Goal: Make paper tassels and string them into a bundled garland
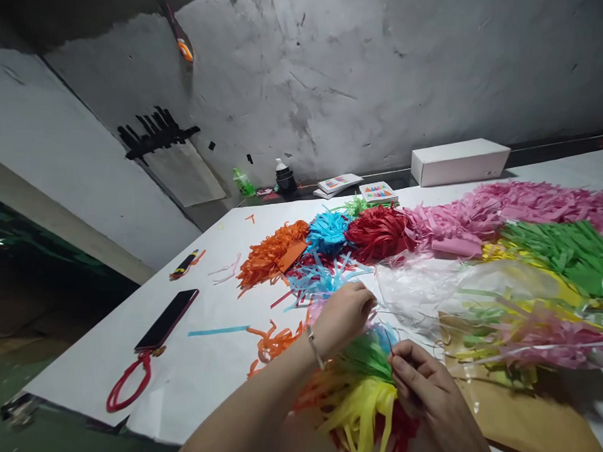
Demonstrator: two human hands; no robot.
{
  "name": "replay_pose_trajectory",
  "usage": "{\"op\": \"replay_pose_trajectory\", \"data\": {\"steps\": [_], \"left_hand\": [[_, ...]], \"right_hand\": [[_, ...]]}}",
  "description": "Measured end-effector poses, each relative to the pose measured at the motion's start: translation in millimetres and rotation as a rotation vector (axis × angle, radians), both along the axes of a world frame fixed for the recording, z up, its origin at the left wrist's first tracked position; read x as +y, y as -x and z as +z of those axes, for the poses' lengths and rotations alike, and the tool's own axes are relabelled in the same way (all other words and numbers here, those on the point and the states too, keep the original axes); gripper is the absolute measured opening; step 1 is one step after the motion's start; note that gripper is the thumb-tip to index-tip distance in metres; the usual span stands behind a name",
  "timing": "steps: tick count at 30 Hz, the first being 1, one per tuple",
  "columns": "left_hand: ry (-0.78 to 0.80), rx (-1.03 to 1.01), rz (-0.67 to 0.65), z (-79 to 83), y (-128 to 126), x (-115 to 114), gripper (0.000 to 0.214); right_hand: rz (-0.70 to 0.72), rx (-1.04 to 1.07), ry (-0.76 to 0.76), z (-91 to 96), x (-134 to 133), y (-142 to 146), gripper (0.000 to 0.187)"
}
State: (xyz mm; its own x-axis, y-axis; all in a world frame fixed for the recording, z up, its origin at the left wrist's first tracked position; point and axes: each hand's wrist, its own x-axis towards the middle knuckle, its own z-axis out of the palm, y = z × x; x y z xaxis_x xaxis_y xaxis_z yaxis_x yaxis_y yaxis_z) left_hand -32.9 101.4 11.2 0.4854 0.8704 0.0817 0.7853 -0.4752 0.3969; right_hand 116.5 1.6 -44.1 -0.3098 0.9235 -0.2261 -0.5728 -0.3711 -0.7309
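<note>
My left hand (pixel 345 317), with a thin bracelet at the wrist, is curled closed above the bundles of strips; what its fingertips hold is hidden. My right hand (pixel 428 390) pinches a thin reddish string (pixel 389 341) between thumb and forefinger. Under and between both hands lie fringed strips: a green bunch (pixel 368 357), a yellow bunch (pixel 364 408) and orange strips (pixel 314 387). Dark red strips (pixel 405 428) show below the right hand. Just beyond the left hand spreads a light blue fringe (pixel 323 278).
Orange (pixel 270 253), blue (pixel 327 232), red (pixel 381 233), pink (pixel 552 204) and green (pixel 564 253) fringe heaps line the white table (pixel 207 368). Clear plastic (pixel 422 284) and brown cardboard (pixel 530 416) lie right. A phone (pixel 167 320) and cutter (pixel 185 263) lie left; a white box (pixel 460 162) stands behind.
</note>
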Motion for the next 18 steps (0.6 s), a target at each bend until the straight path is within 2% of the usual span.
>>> {"op": "replay_pose_trajectory", "data": {"steps": [2, 5, 7, 9, 12, 14, 16, 18], "left_hand": [[0.026, 0.066, 0.004, -12.7, -4, 21, 0.006], [0.043, 0.098, 0.010, -28.2, -7, 40, 0.014], [0.026, 0.059, 0.014, -25.8, -3, 44, 0.012], [-0.022, -0.023, 0.033, -12.1, 5, 43, 0.005], [-0.138, -0.168, 0.093, 18.2, 18, 29, 0.006], [-0.223, -0.323, 0.080, 34.9, 24, 9, 0.008], [-0.246, -0.546, -0.010, 43.2, 25, -16, 0.009], [-0.121, -0.705, -0.063, 42.2, 23, -41, 0.011]], "right_hand": [[-0.022, -0.010, -0.014, -6.2, -1, 4, 0.045], [-0.051, -0.033, -0.017, -12.0, -1, 1, 0.043], [-0.088, -0.071, -0.007, -15.6, 0, -3, 0.042], [-0.106, -0.107, 0.000, -18.5, 1, -6, 0.044], [-0.116, -0.188, -0.035, -16.0, 2, -8, 0.043], [-0.171, -0.257, -0.115, -8.2, -1, -7, 0.039], [-0.254, -0.364, -0.233, 2.3, -7, -5, 0.035], [-0.317, -0.504, -0.352, 12.0, -14, -1, 0.032]]}}
